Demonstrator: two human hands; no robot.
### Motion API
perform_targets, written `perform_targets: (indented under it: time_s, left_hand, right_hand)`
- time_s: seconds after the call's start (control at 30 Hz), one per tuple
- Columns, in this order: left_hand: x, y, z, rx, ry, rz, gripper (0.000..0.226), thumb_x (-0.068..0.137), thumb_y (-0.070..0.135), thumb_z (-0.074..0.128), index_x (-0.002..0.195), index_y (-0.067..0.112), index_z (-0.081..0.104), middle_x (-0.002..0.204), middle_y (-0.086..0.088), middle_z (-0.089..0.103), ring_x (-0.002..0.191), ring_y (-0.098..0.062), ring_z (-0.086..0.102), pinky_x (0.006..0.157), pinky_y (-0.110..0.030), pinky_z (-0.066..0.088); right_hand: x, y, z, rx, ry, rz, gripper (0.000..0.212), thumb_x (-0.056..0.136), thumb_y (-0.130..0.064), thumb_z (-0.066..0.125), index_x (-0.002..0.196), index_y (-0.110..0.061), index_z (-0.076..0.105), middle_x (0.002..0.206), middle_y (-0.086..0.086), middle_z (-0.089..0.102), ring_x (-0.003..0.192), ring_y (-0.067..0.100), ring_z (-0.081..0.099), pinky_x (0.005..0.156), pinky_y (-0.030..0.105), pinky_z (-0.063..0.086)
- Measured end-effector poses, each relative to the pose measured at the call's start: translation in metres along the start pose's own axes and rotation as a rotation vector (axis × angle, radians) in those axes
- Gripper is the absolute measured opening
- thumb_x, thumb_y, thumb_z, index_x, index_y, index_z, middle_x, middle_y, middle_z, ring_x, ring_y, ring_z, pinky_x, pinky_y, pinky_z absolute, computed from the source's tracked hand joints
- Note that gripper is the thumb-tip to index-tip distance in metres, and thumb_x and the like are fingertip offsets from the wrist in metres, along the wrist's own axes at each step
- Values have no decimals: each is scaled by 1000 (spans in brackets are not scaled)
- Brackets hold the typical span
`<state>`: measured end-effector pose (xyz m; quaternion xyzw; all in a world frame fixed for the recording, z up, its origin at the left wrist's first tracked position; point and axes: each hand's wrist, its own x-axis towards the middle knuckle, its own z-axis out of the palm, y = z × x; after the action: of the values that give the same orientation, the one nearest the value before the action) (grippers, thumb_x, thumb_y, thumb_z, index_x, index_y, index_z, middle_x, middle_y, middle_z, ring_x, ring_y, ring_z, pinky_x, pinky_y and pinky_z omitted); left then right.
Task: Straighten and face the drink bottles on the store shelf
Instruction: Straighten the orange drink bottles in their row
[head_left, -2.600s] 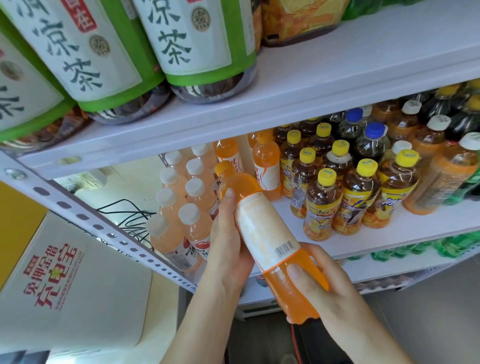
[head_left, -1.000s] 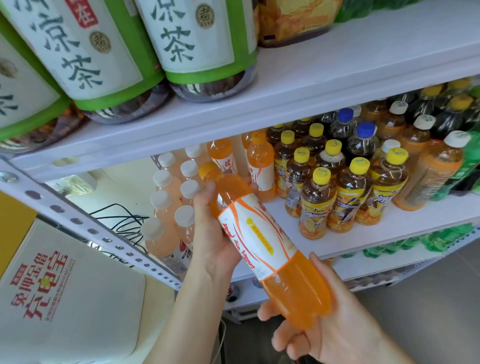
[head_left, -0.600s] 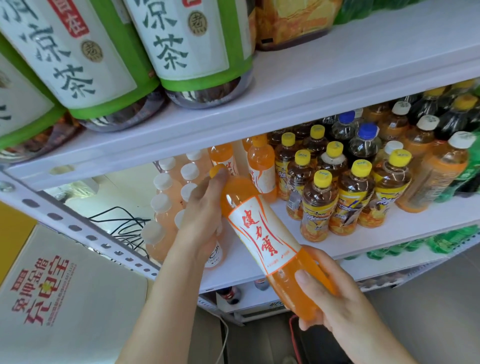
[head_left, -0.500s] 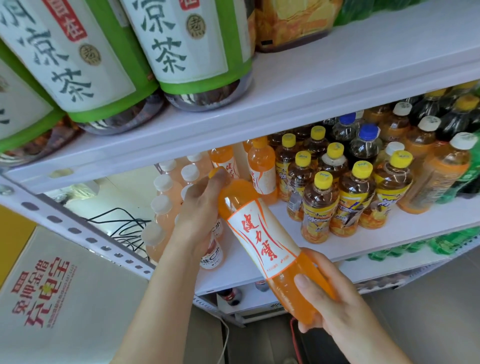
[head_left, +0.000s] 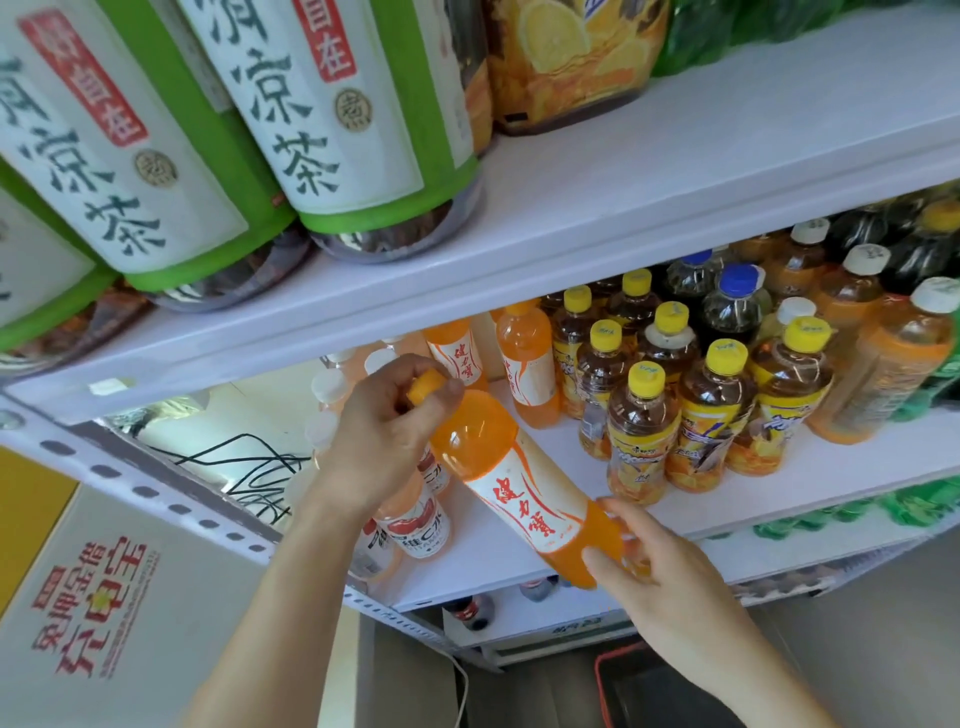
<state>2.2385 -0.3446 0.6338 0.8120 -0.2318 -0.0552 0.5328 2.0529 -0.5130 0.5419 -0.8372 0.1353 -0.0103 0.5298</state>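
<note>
Orange bottle (head_left: 519, 493) now has left hand (head_left: 384, 431) pinching its cap (head_left: 427, 387), right hand (head_left: 660, 587) gripping its base.

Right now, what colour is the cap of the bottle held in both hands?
Orange. The cap shows best in the head view.

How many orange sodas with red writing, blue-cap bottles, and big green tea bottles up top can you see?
Orange soda bottles: 3 in plain view, one of them held
Blue-capped bottles: 2
Big green-label tea bottles: 3
Total: 8
</note>
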Motion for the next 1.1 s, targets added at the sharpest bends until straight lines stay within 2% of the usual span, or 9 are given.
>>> perform_targets:
  time_s: [0.07,0.17,0.23,0.3,0.47,0.6,0.83,0.93,1.1]
  left_hand:
    - [1,-3,2,181,19,82,15,83,46,67,87,31,63,70,3,62,57,-5,53,53,-16,43]
    - [8,-11,11,554,91,209,19,84,52,64,95,38,56,63,12,56,55,-2,52,50,-11,34]
    - [18,-17,16,671,146,226,19,87,46,67,99,32,61,60,12,52,57,-4,53,53,-18,34]
    - [32,-25,18,724,158,196,24,90,43,65,101,23,62,65,8,57,63,-18,57,57,-27,35]
    - [65,-41,24,779,159,103,34,92,43,63,113,16,62,78,-3,68,79,-31,66,71,-35,48]
    - [87,-50,29,828,172,-20,36,94,45,58,117,17,57,94,-9,70,87,-35,67,82,-46,53]
    - [111,-49,31,769,231,-97,33,95,36,60,118,12,58,107,-12,68,95,-35,65,77,-40,52]
    - [111,-51,31,803,211,-118,33,96,38,58,116,12,56,106,-12,67,91,-34,65,73,-40,52]
    - [100,-44,33,937,258,-83,43,93,42,60,122,11,54,118,-17,58,106,-40,59,83,-49,52]
  right_hand:
    - [5,-1,-6,-215,246,-71,32,91,-33,60,122,-34,55,109,-20,56,104,6,54,84,23,45]
    - [11,-9,-20,-320,488,-261,27,89,-28,52,112,-19,62,103,-7,60,94,15,55,81,24,43]
    - [19,-12,-31,-414,601,-358,29,87,-22,52,113,-12,62,108,1,58,97,19,53,86,24,38]
    - [30,-14,-43,-507,667,-415,33,86,-12,59,118,-8,61,117,7,56,105,25,50,92,29,37]
    - [55,-11,-51,-700,607,-320,53,79,-12,69,130,-5,55,128,16,53,114,34,48,96,44,43]
    - [67,-6,-50,-730,580,-303,52,79,-9,70,129,-2,56,127,19,53,103,36,56,82,46,53]
    - [75,0,-51,-701,618,-331,54,76,-4,72,127,-3,56,106,18,58,90,36,55,71,46,52]
    - [76,1,-52,-686,624,-343,54,74,-4,74,126,-5,56,104,16,58,90,34,55,70,44,52]
    - [73,1,-54,-642,599,-344,55,78,-8,72,130,-8,54,109,14,58,93,33,56,76,45,54]
